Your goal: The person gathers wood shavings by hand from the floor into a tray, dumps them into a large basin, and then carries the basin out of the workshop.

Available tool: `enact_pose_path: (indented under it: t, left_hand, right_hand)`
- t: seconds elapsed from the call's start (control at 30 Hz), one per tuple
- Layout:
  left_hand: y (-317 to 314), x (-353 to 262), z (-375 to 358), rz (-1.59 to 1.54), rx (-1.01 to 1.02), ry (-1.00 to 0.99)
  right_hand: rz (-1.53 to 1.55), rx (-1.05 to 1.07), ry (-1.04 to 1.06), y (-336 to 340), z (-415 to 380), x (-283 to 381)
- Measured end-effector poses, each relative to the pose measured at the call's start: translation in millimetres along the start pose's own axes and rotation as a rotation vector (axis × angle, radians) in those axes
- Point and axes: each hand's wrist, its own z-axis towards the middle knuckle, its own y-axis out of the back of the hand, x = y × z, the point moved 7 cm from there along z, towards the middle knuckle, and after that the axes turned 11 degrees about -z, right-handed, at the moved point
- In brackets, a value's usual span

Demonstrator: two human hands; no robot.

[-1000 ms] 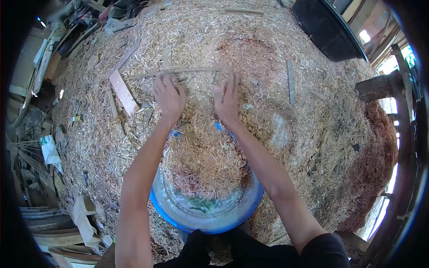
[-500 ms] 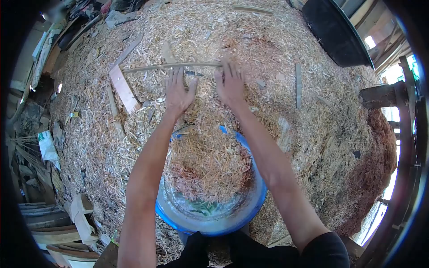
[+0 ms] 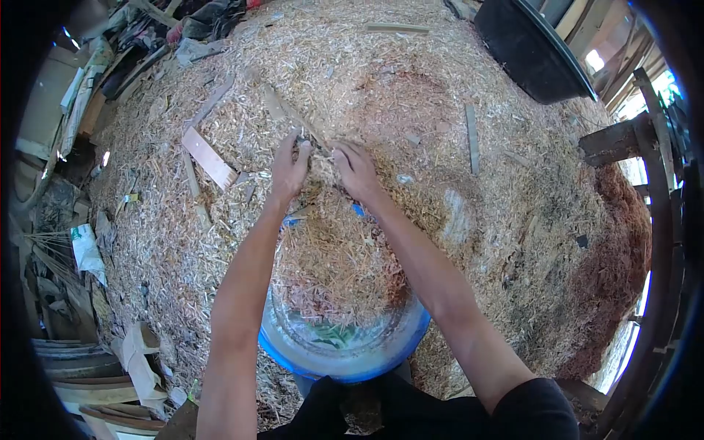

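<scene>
One basin [image 3: 295, 339]: blue-rimmed, sat on the floor with its near rim right up by the person's legs. My guess is that's to keep it steady and within easy reach.
Basin load: shavings [image 3: 341, 268] heaped toward the far rim, which they mostly hide; only blue bits poke out. Bare bottom with a green leaf print [image 3: 334, 335] shows at the near rim.
Left hand [image 3: 289, 172]: just past the far rim, fingers and thumb curled with a narrow gap, down at the loose floor shavings [image 3: 513, 198]. Can't tell if it's gripping anything.
Right hand [image 3: 357, 174]: close beside the left but apart, fingers bent down into the shavings. Grip hidden, so can't tell there either. Hands set like facing scoops, probably because loose bits slip through a flat hand.
Stick [image 3: 305, 126]: thin, slanting, near end by the right fingertips; touching or not, dunno.
Plank [image 3: 209, 158]: lying flat, left of the hands, seemingly just dropped there.
Black tub [image 3: 532, 55]: tipped on its side toward the floor's far right corner, maybe just parked.
</scene>
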Motion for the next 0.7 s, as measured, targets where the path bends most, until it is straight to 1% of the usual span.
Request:
enact_pose_path:
  t: [0.07,0.13,0.17,0.23,0.27,0.33,0.37,0.4,0.47,0.5,0.53,0.6,0.63,0.67,0.7]
  left_hand:
    - [3.8,-7.0,-6.4,0.002,-0.02,-0.042]
    - [5.8,-2.9,-10.1,-0.039,-0.049,-0.092]
    - [6.6,-4.6,-12.6,-0.037,-0.049,-0.098]
    - [10.1,0.1,-16.4,-0.363,-0.089,-0.008]
    - [10.4,4.5,-18.4,-0.359,-0.094,-0.013]
    - [-7.3,39.8,-29.3,-0.767,-0.048,0.413]
    - [3.0,23.0,-37.4,-0.612,-0.059,0.261]
    - [8.3,16.4,-40.9,-0.611,-0.063,0.258]
    - [7.5,7.1,-46.9,-0.593,0.041,0.269]
    - [8.2,4.9,-45.1,-0.628,-0.001,0.224]
    - [10.4,4.9,-47.0,-0.629,-0.002,0.218]
    - [13.0,-12.2,-62.4,-0.753,0.06,0.402]
    - [15.0,-11.6,-63.3,-0.75,0.062,0.397]
    - [15.9,-9.5,-62.2,-0.706,0.122,0.317]
    - [16.3,-7.4,-61.3,-0.661,0.18,0.237]
  right_hand:
    - [0.023,-0.017,-0.024,-1.3,-5.4,-4.7]
    - [0.156,0.049,-0.1,-8.7,-8.2,-17.9]
    - [0.158,0.043,-0.098,-2.5,-9.8,-12.2]
    - [0.208,0.238,-0.272,-4.2,-16.9,-11.3]
    - [0.211,0.238,-0.265,1.8,-19.5,-1.3]
    - [0.227,0.224,-0.412,13.1,-29.1,4.0]
    - [0.226,0.227,-0.407,13.8,-31.0,1.4]
    - [0.232,0.232,-0.371,14.6,-31.0,0.9]
    - [0.235,0.238,-0.331,12.6,-34.5,-2.7]
    - [0.241,0.214,-0.315,12.5,-36.0,-5.4]
    - [0.247,0.188,-0.299,13.3,-37.2,-8.7]
    - [0.291,0.217,-0.297,25.4,-45.2,5.7]
    - [0.337,0.247,-0.299,30.2,-50.3,15.1]
    - [0.34,0.244,-0.296,25.3,-55.5,8.7]
    - [0.412,0.194,-0.192,19.9,-57.9,5.5]
